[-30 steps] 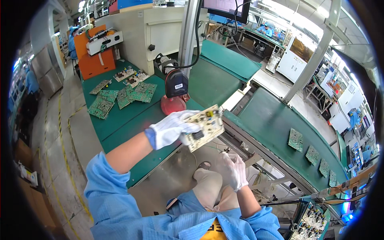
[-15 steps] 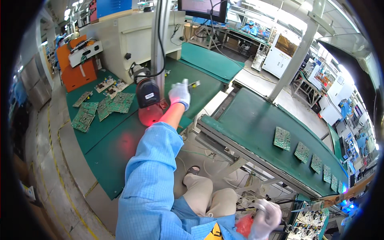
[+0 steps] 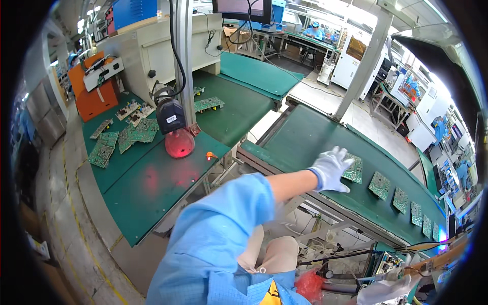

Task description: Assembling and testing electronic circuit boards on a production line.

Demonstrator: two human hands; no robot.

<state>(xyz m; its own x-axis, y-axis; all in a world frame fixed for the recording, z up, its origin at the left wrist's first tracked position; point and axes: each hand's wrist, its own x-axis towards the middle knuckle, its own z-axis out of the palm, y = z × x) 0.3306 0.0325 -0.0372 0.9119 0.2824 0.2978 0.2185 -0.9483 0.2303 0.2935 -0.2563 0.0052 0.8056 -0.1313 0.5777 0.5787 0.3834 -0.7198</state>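
Observation:
My left hand (image 3: 331, 170), in a white glove, reaches across to the green conveyor belt (image 3: 297, 137) on the right. Its fingers are spread, with the tips at the near edge of a green circuit board (image 3: 354, 169); no grip on the board shows. More circuit boards (image 3: 379, 185) lie in a row beyond it, toward the right. Low at the right edge is my right hand (image 3: 385, 291), also gloved and smeared by motion, close to a group of boards with components (image 3: 389, 263). Whether it holds anything cannot be made out.
A black scanner (image 3: 172, 116) on a metal post casts red light onto the green mat (image 3: 137, 203). Several circuit boards (image 3: 104, 147) lie left of it, and another board (image 3: 208, 104) lies behind the post. A small orange object (image 3: 211, 155) sits at the mat's right edge.
My left hand has swung from behind the scanner to the first board on the right-hand belt. A board now shows where it was. My right hand has moved right, toward the component boards.

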